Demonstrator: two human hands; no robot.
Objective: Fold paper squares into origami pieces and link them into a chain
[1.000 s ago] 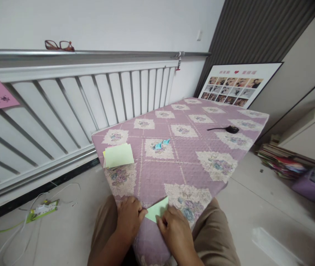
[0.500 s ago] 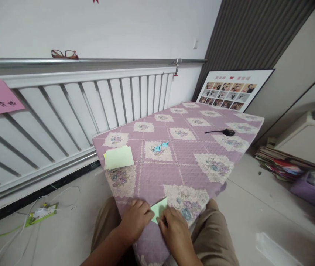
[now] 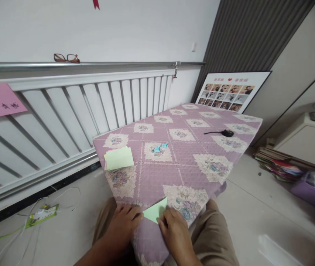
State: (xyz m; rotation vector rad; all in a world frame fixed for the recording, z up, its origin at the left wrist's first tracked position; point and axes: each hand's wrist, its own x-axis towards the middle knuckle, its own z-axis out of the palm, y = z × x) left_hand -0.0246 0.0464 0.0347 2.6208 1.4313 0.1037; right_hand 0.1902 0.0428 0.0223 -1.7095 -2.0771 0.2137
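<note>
A light green sheet of paper (image 3: 155, 211), folded into a triangular shape, lies near the close corner of the cloth-covered table. My right hand (image 3: 175, 229) is closed on its right side, thumb and bent fingers at the edge. At the paper's left tip is my left hand (image 3: 125, 223), its fingers bent over the table edge and its thumb side against the tip. The fingertips of this hand are partly hidden. Farther up the table lie two small blue folded paper pieces (image 3: 161, 147). To their left is a stack of pale paper sheets (image 3: 119, 159).
A flowered purple tablecloth (image 3: 157, 175) covers the table. A black spoon-shaped object (image 3: 227, 133) rests toward its right side. The white radiator (image 3: 118, 99) runs along the left edge, with glasses (image 3: 66, 58) on the pipe above. A power strip (image 3: 42, 215) with cables lies on the floor.
My left hand has slid left along the green paper, uncovering more of it. My right hand stays almost in place. The view has tilted slightly upward.
</note>
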